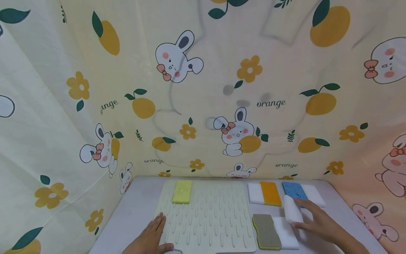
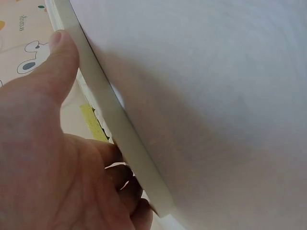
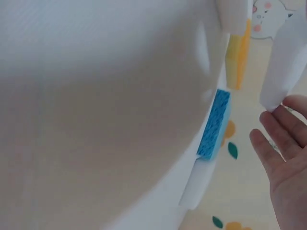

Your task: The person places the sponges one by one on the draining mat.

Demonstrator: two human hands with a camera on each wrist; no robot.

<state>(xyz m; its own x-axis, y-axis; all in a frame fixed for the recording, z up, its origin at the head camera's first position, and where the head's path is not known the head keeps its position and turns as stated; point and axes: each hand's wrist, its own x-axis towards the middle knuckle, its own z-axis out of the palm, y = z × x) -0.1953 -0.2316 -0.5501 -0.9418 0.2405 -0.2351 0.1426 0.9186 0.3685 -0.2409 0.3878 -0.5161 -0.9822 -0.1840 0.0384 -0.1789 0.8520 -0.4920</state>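
My left hand (image 1: 147, 234) rests with straight fingers on the left edge of a cream ridged mat (image 1: 219, 220); in the left wrist view its thumb and fingers lie along the mat's pale rim (image 2: 112, 110). A yellow sponge (image 1: 182, 192) lies at the mat's far left. Above the table on the right, my right hand (image 1: 320, 220) pinches a white sponge block (image 1: 292, 210) between thumb and fingers. This block is held upright and tilted, and its lower end hangs over another white block (image 1: 288, 234). Beside that one lies a scouring sponge (image 1: 267, 231) with a grey-green top.
Behind the right hand stand a blue sponge (image 1: 293, 189) and a white block (image 1: 314, 195) side by side. An orange sponge (image 1: 270, 193) and a white block (image 1: 255, 193) lie left of them. A patterned cloth (image 1: 203, 91) surrounds the table.
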